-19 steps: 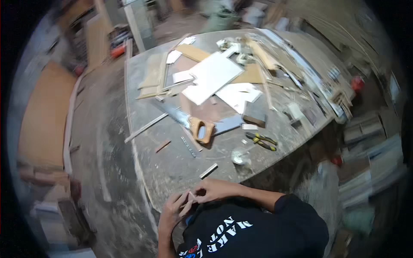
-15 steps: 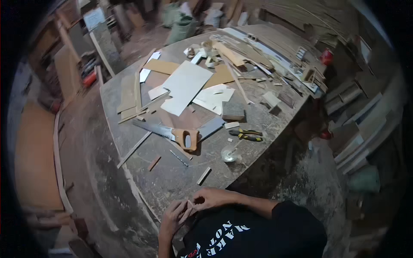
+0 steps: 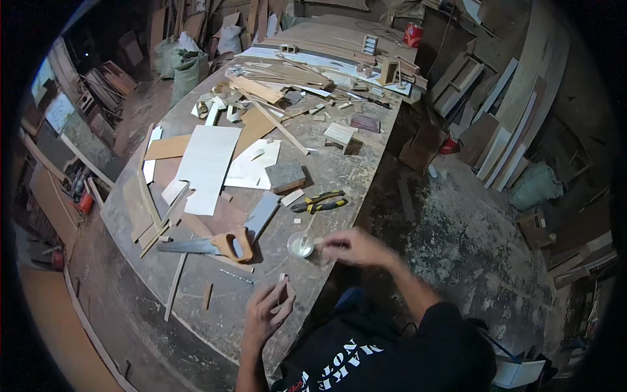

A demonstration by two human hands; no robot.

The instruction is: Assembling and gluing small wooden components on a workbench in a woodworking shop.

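Note:
My left hand (image 3: 266, 312) rests at the near edge of the workbench (image 3: 339, 171) and pinches a small wooden piece (image 3: 285, 287) between thumb and fingers. My right hand (image 3: 349, 247) is stretched forward and blurred, its fingertips right beside a small round shallow dish (image 3: 300, 245) on the bench. Whether those fingers hold anything is unclear. A hand saw with an orange handle (image 3: 225, 245) lies just left of the dish. Yellow-and-black pliers (image 3: 320, 201) lie a little beyond it.
A grey block (image 3: 285, 175), a white sheet (image 3: 209, 166), wood strips and offcuts cover the bench's middle and far end. A small wooden box (image 3: 341, 136) and a red can (image 3: 413, 34) stand farther back. Boards lean at the right (image 3: 516, 124); sacks stand at the far left (image 3: 186, 68).
My hands were together over the small piece; now my right hand has left it and reached forward to the round dish. The view has swung, bringing the bench closer.

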